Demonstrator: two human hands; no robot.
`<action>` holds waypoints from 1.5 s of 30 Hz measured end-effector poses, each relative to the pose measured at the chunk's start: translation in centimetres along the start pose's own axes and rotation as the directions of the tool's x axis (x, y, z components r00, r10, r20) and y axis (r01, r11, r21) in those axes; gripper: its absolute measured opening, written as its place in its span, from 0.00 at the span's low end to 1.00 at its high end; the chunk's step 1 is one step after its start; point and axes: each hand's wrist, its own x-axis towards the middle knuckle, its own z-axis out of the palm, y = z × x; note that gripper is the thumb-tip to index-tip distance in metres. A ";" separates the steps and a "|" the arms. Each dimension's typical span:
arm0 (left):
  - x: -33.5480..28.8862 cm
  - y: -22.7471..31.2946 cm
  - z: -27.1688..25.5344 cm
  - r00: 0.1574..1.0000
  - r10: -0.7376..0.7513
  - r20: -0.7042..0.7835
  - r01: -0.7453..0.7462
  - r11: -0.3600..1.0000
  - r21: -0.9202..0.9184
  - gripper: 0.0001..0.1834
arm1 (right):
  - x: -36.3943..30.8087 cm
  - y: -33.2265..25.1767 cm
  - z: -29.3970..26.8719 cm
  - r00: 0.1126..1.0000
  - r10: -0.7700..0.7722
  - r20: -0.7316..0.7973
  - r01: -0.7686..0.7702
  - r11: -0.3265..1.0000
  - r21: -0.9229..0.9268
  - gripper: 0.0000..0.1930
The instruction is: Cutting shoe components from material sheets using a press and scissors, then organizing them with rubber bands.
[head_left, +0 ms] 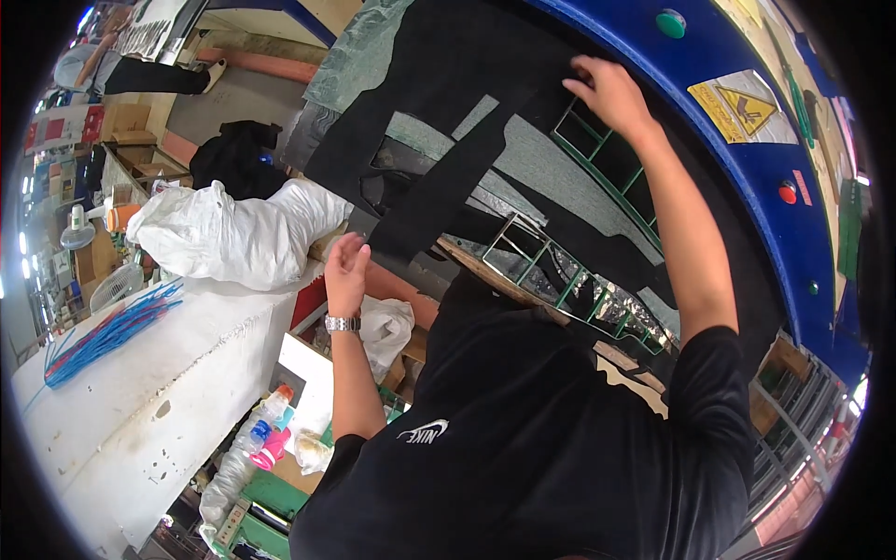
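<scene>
My left hand (347, 271), with a metal watch on the wrist, is raised beside the end of a black material strip (439, 201). Its fingers are loosely bent and I see nothing held in them. On the far right, my right hand (611, 93) reaches over the black sheet (495, 47). Thumb and forefinger are apart there, close to the corner of a green-edged metal cutting die (597, 154). A second ladder-shaped die (569, 280) lies nearer to me. Between the two, grey textured surface (551, 154) shows through gaps in the black material.
A blue machine beam (747, 177) with buttons and a yellow warning label (744, 107) curves along the right. To the left, a white sack (243, 233) rests by a white table (159, 392) bearing blue and red ties (112, 336). Plastic bottles (271, 420) stand lower left. Another person is far left.
</scene>
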 end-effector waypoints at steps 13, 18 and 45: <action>10.9 13.2 22.7 0.669 0.492 0.557 -0.675 0.716 0.178 0.14 | -18.3 1.3 -7.2 0.930 0.359 0.079 -0.353 0.932 -0.084 0.50; 10.4 15.3 34.5 0.662 0.399 0.634 -0.745 0.264 0.613 0.23 | -22.4 2.5 -10.6 0.928 0.372 -0.033 -0.374 0.925 -0.065 0.49; -0.2 21.7 13.7 0.572 0.111 0.813 -0.423 0.889 0.177 0.12 | -9.7 -7.3 -1.3 0.796 -0.531 0.290 0.227 0.707 0.670 0.32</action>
